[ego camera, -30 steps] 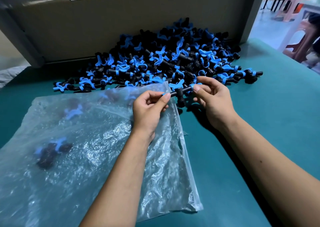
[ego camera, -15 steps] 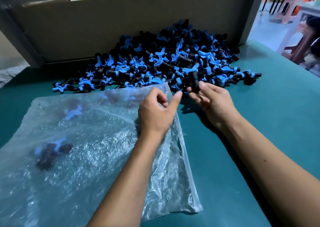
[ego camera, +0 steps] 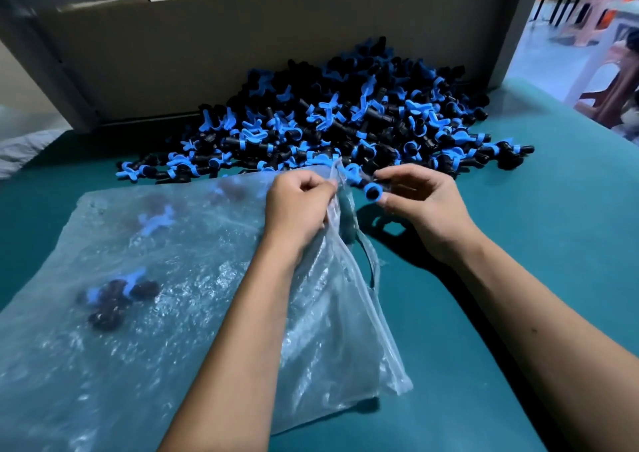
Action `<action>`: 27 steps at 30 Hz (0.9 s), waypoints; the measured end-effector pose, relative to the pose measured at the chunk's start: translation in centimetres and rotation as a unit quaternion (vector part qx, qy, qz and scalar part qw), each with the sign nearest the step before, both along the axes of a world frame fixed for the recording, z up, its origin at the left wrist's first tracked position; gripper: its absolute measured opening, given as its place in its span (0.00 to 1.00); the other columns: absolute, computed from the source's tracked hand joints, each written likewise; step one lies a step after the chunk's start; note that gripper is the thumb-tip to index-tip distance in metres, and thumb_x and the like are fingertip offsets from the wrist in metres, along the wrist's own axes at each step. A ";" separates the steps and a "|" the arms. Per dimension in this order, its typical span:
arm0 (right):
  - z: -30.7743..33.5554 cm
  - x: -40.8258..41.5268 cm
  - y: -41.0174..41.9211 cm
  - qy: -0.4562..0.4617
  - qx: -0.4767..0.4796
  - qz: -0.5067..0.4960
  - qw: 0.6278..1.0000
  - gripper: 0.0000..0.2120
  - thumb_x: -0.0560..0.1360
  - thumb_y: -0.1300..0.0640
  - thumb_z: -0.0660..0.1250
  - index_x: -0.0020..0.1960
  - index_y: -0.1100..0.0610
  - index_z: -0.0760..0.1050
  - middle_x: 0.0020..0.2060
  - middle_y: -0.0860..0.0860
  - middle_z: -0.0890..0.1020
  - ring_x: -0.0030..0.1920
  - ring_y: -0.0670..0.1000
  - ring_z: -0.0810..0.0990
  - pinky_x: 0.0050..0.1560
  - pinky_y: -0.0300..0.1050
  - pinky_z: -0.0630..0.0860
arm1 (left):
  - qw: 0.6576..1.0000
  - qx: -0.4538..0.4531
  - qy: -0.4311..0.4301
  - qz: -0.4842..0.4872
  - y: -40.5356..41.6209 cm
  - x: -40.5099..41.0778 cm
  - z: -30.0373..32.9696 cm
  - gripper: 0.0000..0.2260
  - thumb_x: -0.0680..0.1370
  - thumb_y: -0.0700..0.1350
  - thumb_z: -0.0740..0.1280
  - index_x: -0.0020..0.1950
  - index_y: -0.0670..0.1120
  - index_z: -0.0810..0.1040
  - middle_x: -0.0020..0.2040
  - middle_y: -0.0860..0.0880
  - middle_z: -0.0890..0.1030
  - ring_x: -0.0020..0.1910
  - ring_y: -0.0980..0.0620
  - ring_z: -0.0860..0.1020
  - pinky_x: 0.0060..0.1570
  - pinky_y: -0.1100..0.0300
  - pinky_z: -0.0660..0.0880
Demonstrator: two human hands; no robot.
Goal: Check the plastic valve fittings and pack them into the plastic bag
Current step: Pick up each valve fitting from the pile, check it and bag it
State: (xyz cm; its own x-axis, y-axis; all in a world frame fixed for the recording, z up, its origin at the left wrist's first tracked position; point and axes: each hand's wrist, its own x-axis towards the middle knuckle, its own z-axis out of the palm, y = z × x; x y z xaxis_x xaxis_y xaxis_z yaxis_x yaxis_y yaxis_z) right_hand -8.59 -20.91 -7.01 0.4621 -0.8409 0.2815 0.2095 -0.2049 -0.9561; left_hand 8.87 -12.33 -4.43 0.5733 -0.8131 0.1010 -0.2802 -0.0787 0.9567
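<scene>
A clear plastic bag (ego camera: 179,299) lies on the teal table, with a few black-and-blue valve fittings (ego camera: 117,296) showing through it. My left hand (ego camera: 297,206) pinches the bag's upper right edge and lifts it, so the mouth gapes open. My right hand (ego camera: 422,202) holds one black valve fitting with blue rings (ego camera: 368,189) right at that raised mouth. Behind both hands spreads a big heap of the same fittings (ego camera: 339,126).
A cardboard wall (ego camera: 242,54) stands behind the heap. The teal table (ego camera: 539,244) stretches to the right of my hands. Plastic stools (ego camera: 612,88) are on the floor beyond the table's far right edge.
My left hand let go of the fitting and took hold of the bag's edge, lifting it. My right hand carried the fitting from the heap's edge down to the bag's mouth.
</scene>
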 end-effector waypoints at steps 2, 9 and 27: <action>0.2 0.4 0.4 0.072 -0.076 -0.002 0.995 0.16 0.68 0.68 0.79 0.53 0.55 0.83 0.45 0.52 0.87 0.44 0.49 0.83 0.47 0.40 0.81 | 0.999 -0.032 -0.002 0.007 0.2 0.6 0.6 0.13 0.77 0.44 0.71 0.32 0.45 0.79 0.25 0.54 0.75 0.27 0.52 0.72 0.38 0.58 0.70; 2.0 1.4 1.5 0.261 -0.282 -0.023 0.923 0.11 0.68 0.63 0.81 0.48 0.54 0.85 0.42 0.43 0.85 0.41 0.38 0.80 0.45 0.30 0.70 | 0.978 -0.159 -0.122 0.064 0.9 0.4 2.6 0.13 0.74 0.41 0.70 0.31 0.45 0.73 0.28 0.54 0.74 0.30 0.58 0.70 0.34 0.61 0.69; 2.3 5.9 2.3 0.164 -0.123 -0.186 0.961 0.14 0.68 0.71 0.61 0.39 0.57 0.82 0.31 0.47 0.83 0.31 0.47 0.81 0.33 0.41 0.76 | 0.977 -0.144 -0.134 0.083 0.0 -0.2 0.1 0.11 0.73 0.43 0.70 0.32 0.41 0.74 0.29 0.48 0.76 0.29 0.57 0.69 0.33 0.60 0.69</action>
